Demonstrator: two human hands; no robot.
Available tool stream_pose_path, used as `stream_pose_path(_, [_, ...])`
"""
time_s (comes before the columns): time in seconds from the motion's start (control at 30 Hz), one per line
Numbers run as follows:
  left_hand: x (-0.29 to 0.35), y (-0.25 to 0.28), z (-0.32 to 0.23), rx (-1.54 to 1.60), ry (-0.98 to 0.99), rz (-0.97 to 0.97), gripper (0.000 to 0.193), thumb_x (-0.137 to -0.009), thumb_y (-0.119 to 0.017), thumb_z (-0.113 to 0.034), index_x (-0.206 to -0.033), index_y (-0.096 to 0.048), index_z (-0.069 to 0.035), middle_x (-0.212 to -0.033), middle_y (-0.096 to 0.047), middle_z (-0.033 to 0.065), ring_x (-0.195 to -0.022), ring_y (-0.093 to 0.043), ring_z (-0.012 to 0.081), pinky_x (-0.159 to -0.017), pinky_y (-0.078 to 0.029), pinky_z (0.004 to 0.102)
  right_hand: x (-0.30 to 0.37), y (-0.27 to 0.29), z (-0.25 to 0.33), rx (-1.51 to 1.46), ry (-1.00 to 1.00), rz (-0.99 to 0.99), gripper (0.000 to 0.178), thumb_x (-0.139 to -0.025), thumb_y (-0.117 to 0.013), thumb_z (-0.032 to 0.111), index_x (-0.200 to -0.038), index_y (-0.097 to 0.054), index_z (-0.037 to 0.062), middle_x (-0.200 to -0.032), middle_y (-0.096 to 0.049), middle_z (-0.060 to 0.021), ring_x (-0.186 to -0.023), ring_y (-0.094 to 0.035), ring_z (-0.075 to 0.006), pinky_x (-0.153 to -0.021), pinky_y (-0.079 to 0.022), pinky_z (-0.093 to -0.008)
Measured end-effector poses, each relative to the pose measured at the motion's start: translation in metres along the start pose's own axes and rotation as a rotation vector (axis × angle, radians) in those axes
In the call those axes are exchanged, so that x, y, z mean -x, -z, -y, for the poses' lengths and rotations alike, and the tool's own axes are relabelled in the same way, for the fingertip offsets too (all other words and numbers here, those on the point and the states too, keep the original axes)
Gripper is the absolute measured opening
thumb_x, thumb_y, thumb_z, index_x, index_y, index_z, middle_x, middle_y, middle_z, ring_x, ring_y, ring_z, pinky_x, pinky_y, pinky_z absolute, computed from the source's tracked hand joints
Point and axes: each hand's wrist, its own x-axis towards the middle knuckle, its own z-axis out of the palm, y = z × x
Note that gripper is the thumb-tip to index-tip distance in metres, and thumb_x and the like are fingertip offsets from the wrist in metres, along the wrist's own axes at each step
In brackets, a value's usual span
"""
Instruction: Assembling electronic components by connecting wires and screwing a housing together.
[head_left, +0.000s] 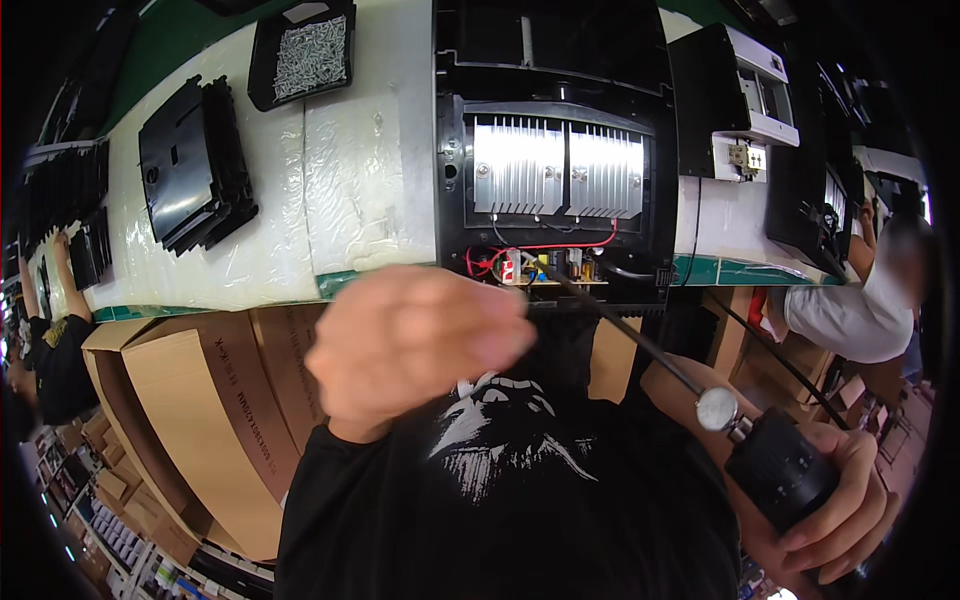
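Observation:
My right hand point(835, 520) grips a black power screwdriver point(785, 470) at the lower right. Its long thin bit point(620, 320) reaches up and left to the near edge of a black appliance housing point(555, 150), by a small circuit board with red wires point(530, 262). Two ribbed metal heat sinks point(557, 170) sit inside the housing. My left hand point(415, 345) is blurred, loosely curled, raised in front of the table edge just left of the board; whether it holds anything I cannot tell.
A black tray of screws point(305, 50) stands at the back left. Stacked black plastic panels point(190, 165) lie on the white foam sheet point(340, 180). Another black and white unit point(735, 100) sits to the right. Cardboard boxes point(200, 400) stand below. Other people work at both sides.

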Motion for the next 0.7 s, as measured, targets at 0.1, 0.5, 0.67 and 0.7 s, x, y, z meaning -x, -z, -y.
stream_pose_path(0.1, [0.006, 0.012, -0.004, 0.052, 0.423, -0.303, 0.019, -0.074, -0.067, 0.011, -0.091, -0.067, 0.004, -0.091, -0.068, 0.0198, -0.078, -0.069, 0.0222, -0.069, -0.057, 0.0298, 0.002, -0.009, -0.021, -0.069, -0.014, -0.023, 0.029, -0.085, -0.067, 0.031, -0.080, -0.048, 0.0104, -0.060, -0.047, 0.0031, -0.047, -0.049, -0.0092, -0.052, -0.048, -0.0230])
stream_pose_path(0.5, [0.045, 0.002, 0.030, 0.304, 0.669, -0.374, 0.022, -0.070, -0.070, 0.016, -0.088, -0.066, 0.005, -0.090, -0.069, 0.0168, -0.083, -0.067, 0.0211, -0.075, -0.055, 0.0281, 0.038, -0.046, -0.076, 0.127, -0.330, 0.098, 0.031, -0.087, -0.064, 0.032, -0.076, -0.048, 0.0076, -0.059, -0.050, -0.0019, -0.045, -0.052, -0.0119, -0.049, -0.048, -0.0214])
stream_pose_path(0.67, [0.041, -0.011, 0.035, 0.344, 0.774, -0.469, 0.016, -0.078, -0.067, 0.012, -0.093, -0.065, 0.006, -0.094, -0.069, 0.0175, -0.090, -0.067, 0.0219, -0.081, -0.055, 0.0283, 0.054, -0.050, -0.082, 0.323, -0.462, 0.193, 0.032, -0.085, -0.066, 0.031, -0.076, -0.046, 0.0067, -0.057, -0.052, -0.0038, -0.045, -0.053, -0.0133, -0.057, -0.046, -0.0205])
stream_pose_path(0.7, [0.045, -0.010, 0.036, 0.324, 0.783, -0.487, 0.016, -0.078, -0.067, 0.012, -0.093, -0.065, 0.006, -0.094, -0.069, 0.0175, -0.090, -0.067, 0.0219, -0.081, -0.055, 0.0283, 0.058, -0.051, -0.084, 0.344, -0.495, 0.213, 0.032, -0.084, -0.066, 0.031, -0.076, -0.046, 0.0066, -0.057, -0.052, -0.0042, -0.045, -0.054, -0.0135, -0.058, -0.046, -0.0203])
